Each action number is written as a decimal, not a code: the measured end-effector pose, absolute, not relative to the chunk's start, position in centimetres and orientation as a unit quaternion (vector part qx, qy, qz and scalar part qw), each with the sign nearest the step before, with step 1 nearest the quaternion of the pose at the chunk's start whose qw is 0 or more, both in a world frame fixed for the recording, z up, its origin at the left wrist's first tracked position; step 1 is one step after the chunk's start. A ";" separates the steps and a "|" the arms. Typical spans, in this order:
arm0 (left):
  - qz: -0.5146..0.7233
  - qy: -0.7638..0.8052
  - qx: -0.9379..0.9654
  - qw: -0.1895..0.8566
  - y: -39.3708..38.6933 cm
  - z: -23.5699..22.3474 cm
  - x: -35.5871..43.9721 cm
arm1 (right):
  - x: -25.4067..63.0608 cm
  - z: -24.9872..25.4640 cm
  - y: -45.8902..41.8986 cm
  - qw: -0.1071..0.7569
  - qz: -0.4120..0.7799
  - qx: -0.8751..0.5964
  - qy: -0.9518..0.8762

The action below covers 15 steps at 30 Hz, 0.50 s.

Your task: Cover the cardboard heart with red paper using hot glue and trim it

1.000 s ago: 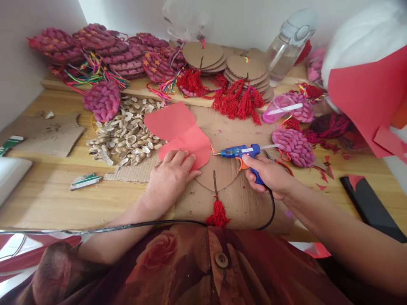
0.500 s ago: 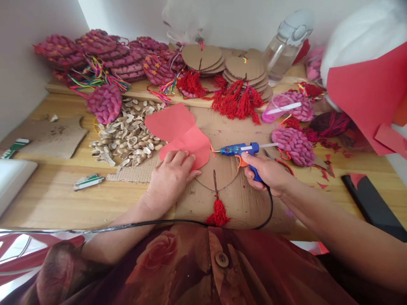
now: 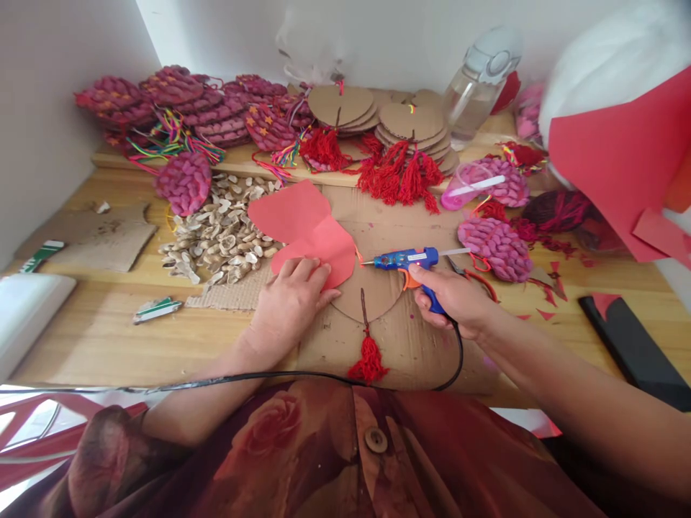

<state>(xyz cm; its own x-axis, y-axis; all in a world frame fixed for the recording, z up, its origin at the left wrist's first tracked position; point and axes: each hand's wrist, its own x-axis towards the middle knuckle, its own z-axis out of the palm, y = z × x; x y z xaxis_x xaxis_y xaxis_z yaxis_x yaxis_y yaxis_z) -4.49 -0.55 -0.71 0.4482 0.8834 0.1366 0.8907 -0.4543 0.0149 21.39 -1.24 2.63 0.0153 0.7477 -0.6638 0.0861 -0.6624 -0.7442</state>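
Observation:
My left hand lies over a red paper cutout, its fingers resting on the paper and its thumb out to the side. That paper is folded over the left part of a round cardboard piece. A dark cord runs down the cardboard to a red yarn tassel. In my right hand is a blue hot glue gun, gripped by its handle with a white glue stick out of its back. Its metal nozzle points left at a short orange cord by the paper's right edge, seemingly touching it.
Peanut shells are heaped at left. Behind stand stacked cardboard discs, pink woven pieces and a water bottle. Scissors lie beyond my right hand, a black object farther right. The black power cable crosses the front edge.
The view has shifted slightly. The glue gun's nozzle stays by the orange cord and has moved barely, if at all. My left hand is still on the red paper.

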 end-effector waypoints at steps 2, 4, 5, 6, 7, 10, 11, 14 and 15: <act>-0.061 -0.524 -0.849 0.028 -0.5 -0.7 -4.5 | 21.6 2.6 -1.5 0.258 0.628 -0.662 -0.317; -0.060 -0.529 -0.846 0.026 -0.6 -0.7 -4.4 | 21.6 2.6 -1.4 0.261 0.627 -0.662 -0.316; -0.060 -0.530 -0.845 0.026 -0.6 -0.7 -4.4 | 21.5 2.6 -1.3 0.263 0.628 -0.661 -0.315; -0.061 -0.531 -0.845 0.027 -0.6 -0.7 -4.4 | 21.3 2.6 -1.1 0.267 0.628 -0.659 -0.315; -0.062 -0.529 -0.846 0.028 -0.6 -0.7 -4.4 | 21.2 2.6 -0.9 0.271 0.629 -0.657 -0.314; -0.068 -0.522 -0.850 0.028 -0.6 -0.7 -4.5 | 20.9 2.7 -0.7 0.278 0.631 -0.652 -0.314; -0.070 -0.520 -0.851 0.028 -0.5 -0.7 -4.5 | 20.9 2.7 -0.8 0.277 0.631 -0.652 -0.314; -0.078 -0.519 -0.851 0.026 -0.5 -0.7 -4.6 | 21.1 2.8 -1.2 0.266 0.633 -0.657 -0.312; -0.080 -0.518 -0.851 0.026 -0.5 -0.7 -4.6 | 21.2 2.8 -1.3 0.263 0.633 -0.658 -0.311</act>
<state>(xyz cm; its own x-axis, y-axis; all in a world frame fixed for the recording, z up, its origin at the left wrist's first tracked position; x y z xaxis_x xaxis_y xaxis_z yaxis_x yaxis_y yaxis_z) -4.60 -0.50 -0.73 0.4504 0.8779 0.1624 0.8861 -0.4619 0.0392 21.18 -1.33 2.81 0.0044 0.7428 -0.6695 0.0767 -0.6678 -0.7404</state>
